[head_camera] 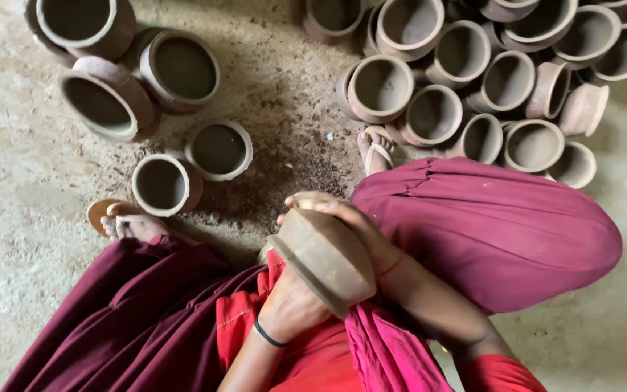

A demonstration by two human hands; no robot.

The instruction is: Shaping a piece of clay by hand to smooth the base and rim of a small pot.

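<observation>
Both hands hold a round brown unfired clay pot point(324, 258) tipped on its side above the person's lap, its thick rim facing down and left. Under the pot, the left hand point(292, 308) cups its lower wall from below, a thin dark band at the wrist; over the pot, the right hand point(342, 218) curls across the top and far side, fingers pressed to the clay, a red thread at that wrist. Beneath the pot lie folds of maroon and red cloth point(473, 232) covering the knees. Beyond the pot, on the dusty grey floor point(9, 181), two sandalled feet show, one up and left of the pot point(125, 221), one just above it point(375, 149). Left of the pot and farther off stand five similar open clay pots point(165, 181), the nearest beside the left foot. Above and right of the pot, a dense heap of smaller clay pots point(473, 80) lies touching one another, some upright, some on their sides.
</observation>
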